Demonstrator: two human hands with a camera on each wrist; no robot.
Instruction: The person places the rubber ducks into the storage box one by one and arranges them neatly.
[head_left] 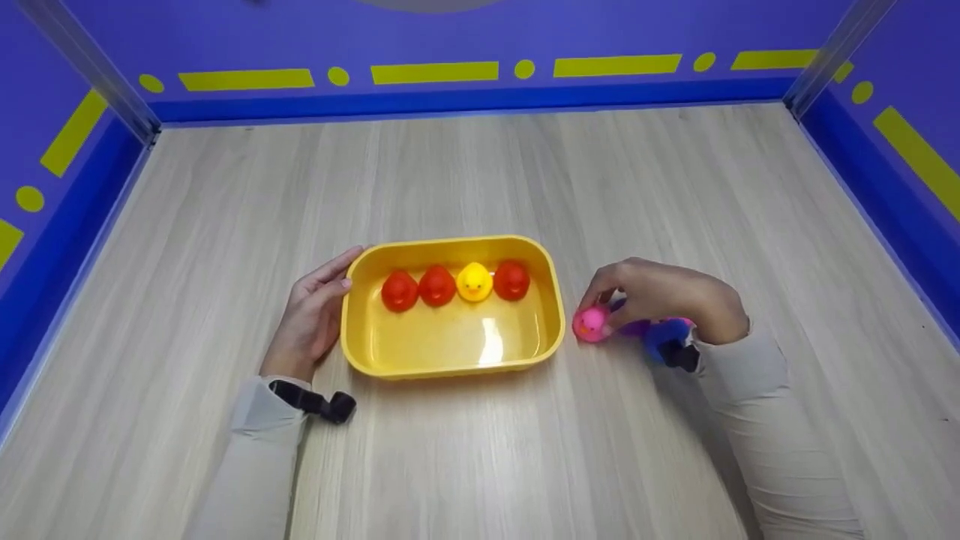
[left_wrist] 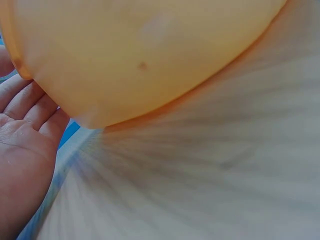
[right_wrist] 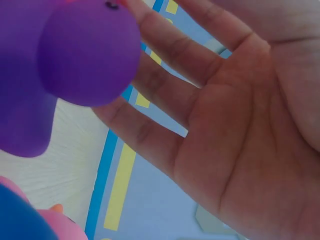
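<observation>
My left hand (head_left: 306, 319) holds the left end of a yellow plastic tub (head_left: 420, 367), thumb at the rim and fingers along the outer wall. In the left wrist view the tub's underside (left_wrist: 145, 65) looms large over my palm (left_wrist: 25, 155). Inside the tub, red rubber ducks (head_left: 400, 291) and one yellow rubber duck (head_left: 474, 283) stand in a row along the far wall. Right of the tub, my right hand (head_left: 660, 296) pinches a pink rubber duck (head_left: 590, 324). A purple rubber duck (right_wrist: 90, 55) is close beneath this hand, partly hidden in the head view.
Near my right wrist are a blue toy (head_left: 661, 337) and another pink duck (right_wrist: 65, 227), both partly hidden. All stand on a pale wood-grain table (head_left: 450, 465). Blue-purple panels (head_left: 420, 45) with yellow markings border the back and sides.
</observation>
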